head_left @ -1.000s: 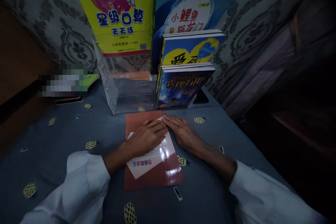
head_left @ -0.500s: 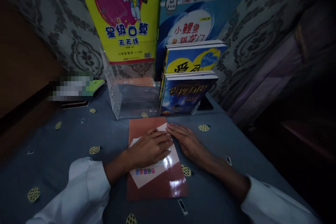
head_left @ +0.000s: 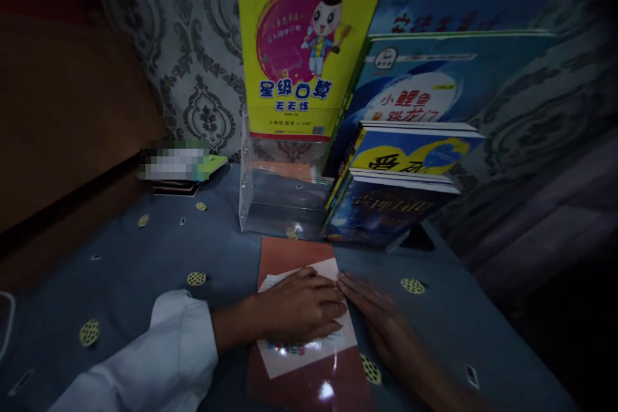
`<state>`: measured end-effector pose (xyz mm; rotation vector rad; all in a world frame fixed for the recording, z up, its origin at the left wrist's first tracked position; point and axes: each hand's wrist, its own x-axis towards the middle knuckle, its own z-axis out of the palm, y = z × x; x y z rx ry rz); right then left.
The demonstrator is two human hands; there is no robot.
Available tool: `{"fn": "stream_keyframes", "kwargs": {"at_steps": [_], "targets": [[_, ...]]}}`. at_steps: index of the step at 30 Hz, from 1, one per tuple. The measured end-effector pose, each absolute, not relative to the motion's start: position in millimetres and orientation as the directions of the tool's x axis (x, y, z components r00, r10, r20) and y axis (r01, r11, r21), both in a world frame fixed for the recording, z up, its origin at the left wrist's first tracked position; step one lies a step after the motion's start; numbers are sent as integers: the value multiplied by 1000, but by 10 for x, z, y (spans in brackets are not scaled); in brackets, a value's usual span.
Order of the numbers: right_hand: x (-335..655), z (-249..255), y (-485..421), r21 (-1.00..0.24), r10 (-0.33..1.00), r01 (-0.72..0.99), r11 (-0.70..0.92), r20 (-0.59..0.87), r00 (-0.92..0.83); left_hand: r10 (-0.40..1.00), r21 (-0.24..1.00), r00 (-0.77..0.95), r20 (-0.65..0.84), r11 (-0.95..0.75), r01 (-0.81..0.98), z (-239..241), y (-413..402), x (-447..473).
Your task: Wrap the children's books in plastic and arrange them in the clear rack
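A glossy reddish-brown book (head_left: 313, 378) lies flat on the blue patterned cloth, its cover showing a pale tilted panel with small coloured characters. My left hand (head_left: 302, 306) rests palm down across the middle of the cover, fingers stretched toward its right side. At the right edge of the book is my right hand (head_left: 374, 309), fingers extended, their tips touching the cover near the upper right corner. Part of the cover is hidden under the left hand.
A clear plastic rack (head_left: 282, 209) stands behind the book. It holds a yellow workbook (head_left: 290, 103), a blue-green book (head_left: 463, 64) and more books in front at right. A small stack of books (head_left: 215, 167) lies at the left by a brown wooden panel (head_left: 72, 116).
The view has turned left and up, so everything sits farther right and lower. Both hands stay on the book, the right one slightly lower along its edge.
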<state>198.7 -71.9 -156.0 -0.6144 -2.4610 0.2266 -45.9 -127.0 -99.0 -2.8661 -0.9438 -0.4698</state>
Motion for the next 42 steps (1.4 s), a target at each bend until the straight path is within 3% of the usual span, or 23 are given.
{"fn": "stream_keyframes", "kwargs": {"at_steps": [36,42], "targets": [[2004,-1439,-1014,-338,517,396,854,464,-719,460,-84,804,377,-848,524,-950,-1443,-358],[2016,-1482,-1037,-323,487,367,873,526,-697,481,-51,803,351,-847,529,-944,-1476,-335]]}}
